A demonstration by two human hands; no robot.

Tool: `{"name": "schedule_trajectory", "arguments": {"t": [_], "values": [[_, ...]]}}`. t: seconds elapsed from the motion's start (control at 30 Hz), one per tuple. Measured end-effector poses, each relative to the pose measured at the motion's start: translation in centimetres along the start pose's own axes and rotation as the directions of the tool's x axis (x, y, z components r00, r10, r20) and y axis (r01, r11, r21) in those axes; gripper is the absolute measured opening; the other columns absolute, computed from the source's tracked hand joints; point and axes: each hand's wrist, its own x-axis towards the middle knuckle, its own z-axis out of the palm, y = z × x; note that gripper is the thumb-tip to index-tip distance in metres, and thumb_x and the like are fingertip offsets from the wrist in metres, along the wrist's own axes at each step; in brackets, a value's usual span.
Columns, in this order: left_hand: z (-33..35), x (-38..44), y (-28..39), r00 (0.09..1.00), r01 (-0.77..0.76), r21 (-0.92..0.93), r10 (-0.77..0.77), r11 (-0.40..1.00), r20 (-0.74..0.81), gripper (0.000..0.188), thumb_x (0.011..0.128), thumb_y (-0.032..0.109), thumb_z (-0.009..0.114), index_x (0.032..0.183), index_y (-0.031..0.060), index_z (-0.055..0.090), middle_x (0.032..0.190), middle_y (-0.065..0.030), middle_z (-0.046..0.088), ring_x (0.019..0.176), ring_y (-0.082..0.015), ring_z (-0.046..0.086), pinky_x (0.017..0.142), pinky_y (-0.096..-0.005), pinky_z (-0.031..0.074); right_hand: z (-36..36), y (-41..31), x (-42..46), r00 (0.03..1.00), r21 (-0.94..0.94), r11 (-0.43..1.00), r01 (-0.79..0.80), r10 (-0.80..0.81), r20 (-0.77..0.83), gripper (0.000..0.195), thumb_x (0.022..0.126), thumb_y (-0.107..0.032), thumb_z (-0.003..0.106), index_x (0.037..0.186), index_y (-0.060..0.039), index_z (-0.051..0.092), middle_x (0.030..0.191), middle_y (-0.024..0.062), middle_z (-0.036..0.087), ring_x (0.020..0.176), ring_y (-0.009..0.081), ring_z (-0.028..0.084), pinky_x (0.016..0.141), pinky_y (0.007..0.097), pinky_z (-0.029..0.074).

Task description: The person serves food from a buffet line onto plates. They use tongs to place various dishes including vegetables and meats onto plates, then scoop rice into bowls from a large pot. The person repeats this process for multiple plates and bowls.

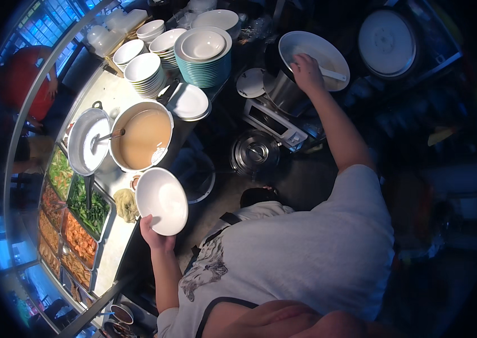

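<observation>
My left hand (156,236) holds a white bowl (162,200) near the counter's edge, thumb at its rim and fingers beneath. The bowl is tilted and looks bare inside. My right arm reaches up and away, and my right hand (308,76) is over a wide white basin (291,44) on a tall metal pot (287,95). A white paddle-like utensil (334,75) lies across the basin beside that hand. My fingers are partly hidden, so I cannot tell whether they grip anything.
On the counter stand a pot of brownish broth (143,135), another pot with a ladle (86,148), stacked bowls (143,69) and plates (189,101). Trays of leafy greens (86,203) and other dishes (77,236) line the left. A crumpled cloth (126,205) lies nearby. A person in red (27,80) is beyond.
</observation>
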Motion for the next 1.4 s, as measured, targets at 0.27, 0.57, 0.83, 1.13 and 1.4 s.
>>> {"name": "schedule_trajectory", "arguments": {"t": [0.27, 0.57, 0.83, 1.13, 1.4], "values": [[5.6, 3.7, -13.8, 0.983, -0.047, -0.104, 0.028, 0.993, -0.184, 0.068, 0.081, 0.03, 0.048, 0.144, 0.0041, 0.039, 0.138, -0.0175, 0.052, 0.123, -0.0366, 0.055, 0.101, -0.0504, 0.05, 5.6, 21.0, 4.8, 0.621, -0.528, 0.842, -0.106, 0.471, 0.626, 0.031, 0.093, -0.017, 0.053, 0.116, -0.005, 0.07, 0.123, 0.0162, 0.066, 0.115, 0.0324, 0.061, 0.098, 0.044, 0.049], [30.6, 23.6, -27.6, 0.987, -0.075, -0.247, 0.036, 0.966, -0.156, 0.053, 0.091, 0.028, 0.046, 0.136, 0.0007, 0.045, 0.129, -0.0167, 0.054, 0.123, -0.032, 0.052, 0.106, -0.0461, 0.042, -4.7, 20.2, 15.1, 0.525, -0.455, 0.878, 0.146, 0.321, 0.788, 0.024, 0.087, -0.006, 0.055, 0.102, -0.0035, 0.074, 0.101, 0.0153, 0.073, 0.089, 0.0295, 0.072, 0.078, 0.0397, 0.057], [40.9, 31.3, -32.9, 0.97, -0.243, -0.353, 0.221, 0.904, -0.103, 0.056, 0.086, 0.026, 0.046, 0.138, 0.0036, 0.043, 0.13, -0.0147, 0.054, 0.122, -0.0318, 0.053, 0.103, -0.0459, 0.044, 4.0, 25.6, 14.4, 0.215, -0.464, 0.883, -0.077, 0.469, 0.857, 0.024, 0.087, -0.003, 0.048, 0.087, 0.0012, 0.071, 0.075, 0.0165, 0.069, 0.055, 0.0248, 0.065, 0.047, 0.0381, 0.05], [38.9, 32.3, -33.0, 0.988, -0.155, -0.376, 0.154, 0.914, -0.033, 0.061, 0.086, 0.028, 0.046, 0.14, 0.001, 0.04, 0.133, -0.0164, 0.052, 0.123, -0.0335, 0.052, 0.107, -0.0451, 0.039, 10.2, 24.0, 10.1, 0.242, -0.184, 0.963, -0.197, 0.229, 0.943, 0.024, 0.082, -0.007, 0.053, 0.068, 0.0052, 0.067, 0.059, 0.0157, 0.064, 0.042, 0.0275, 0.058, 0.046, 0.0409, 0.048], [38.8, 30.4, -30.1, 0.988, -0.156, -0.388, 0.15, 0.908, -0.046, 0.056, 0.086, 0.027, 0.047, 0.136, 0.0016, 0.045, 0.131, -0.0145, 0.055, 0.124, -0.0301, 0.052, 0.106, -0.0432, 0.04, 7.6, 19.2, 10.7, 0.314, -0.04, 0.951, -0.305, 0.14, 0.939, 0.029, 0.089, -0.018, 0.053, 0.076, 0.0028, 0.068, 0.059, 0.0127, 0.064, 0.048, 0.0246, 0.061, 0.05, 0.0394, 0.05]]}}
